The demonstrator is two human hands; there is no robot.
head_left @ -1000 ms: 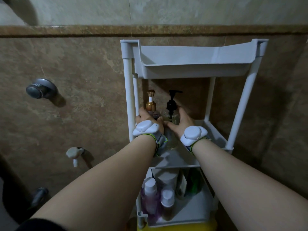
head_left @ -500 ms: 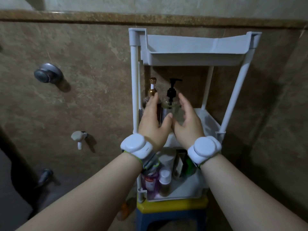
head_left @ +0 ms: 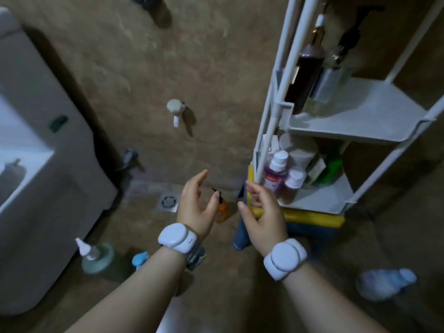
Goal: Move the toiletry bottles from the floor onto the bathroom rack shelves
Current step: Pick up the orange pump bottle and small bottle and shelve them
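Orange liquid fills the small pump bottle (head_left: pixel 221 209), which has a dark pump head and stands on the brown floor (head_left: pixel 134 227) just beside the leg of the yellow-topped stool (head_left: pixel 312 217). In the head view this bottle appears in the gap between the two hands, and the left thumb covers part of its pump.

Left hand (head_left: pixel 195 207): fingers relaxed and spread, palm turned inward, nothing held. Right hand (head_left: pixel 263 212): fingers loosely extended, palm facing the left hand, nothing held. Neither hand grips the orange bottle. Each wrist carries a white round band.

Other bottles on the floor:
- A pale green bottle with a white nozzle (head_left: pixel 96 257), below and left of the left forearm, near the white fixture (head_left: pixel 36 164).
- A blue-topped item (head_left: pixel 139 259), just beside the left forearm; blurred.
- A white and pale blue bottle (head_left: pixel 386 282), lying on its side, well apart to the right of the right forearm.

White plastic rack (head_left: pixel 276 92), standing on the stool, to the right of the hands:
- Middle shelf: a dark brown bottle with a gold pump (head_left: pixel 305 75) and a clear bottle with a black pump (head_left: pixel 329 82), side by side at the left rear corner.
- Lower shelf: a purple bottle with a white cap (head_left: pixel 276 171), a small brown bottle with a white cap (head_left: pixel 292 186), white containers (head_left: pixel 300 150) and a green bottle (head_left: pixel 332 164).

A floor drain (head_left: pixel 168 201) lies left of the left hand.
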